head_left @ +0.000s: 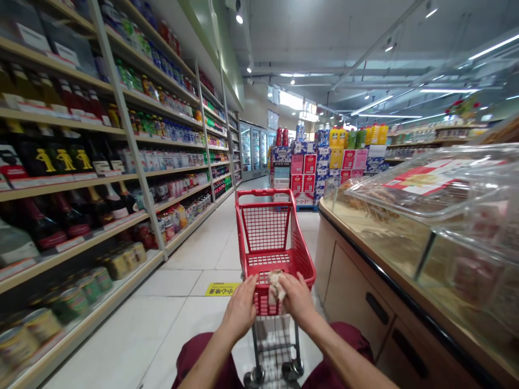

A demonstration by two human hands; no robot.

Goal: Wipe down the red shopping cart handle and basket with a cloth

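Note:
A small red plastic shopping cart point(263, 256) stands right in front of me on the tiled floor, with its basket at hand height. My left hand point(240, 303) grips the left corner of the basket's near end, its fingertips at the rim. In my right hand point(298, 297) is a crumpled beige and white cloth point(277, 286), held against the near panel near the rim. That cloth hides part of the panel. No goods show in the basket. My knees in dark red trousers are on both sides of the cart's wheels.
Shelves point(174, 135) of bottles and cans line the left side. Close on the right runs a display counter point(365, 270) with clear plastic covers point(438, 183). Stacked drink cartons point(302, 175) stand ahead. A yellow sticker point(222, 289) marks the floor.

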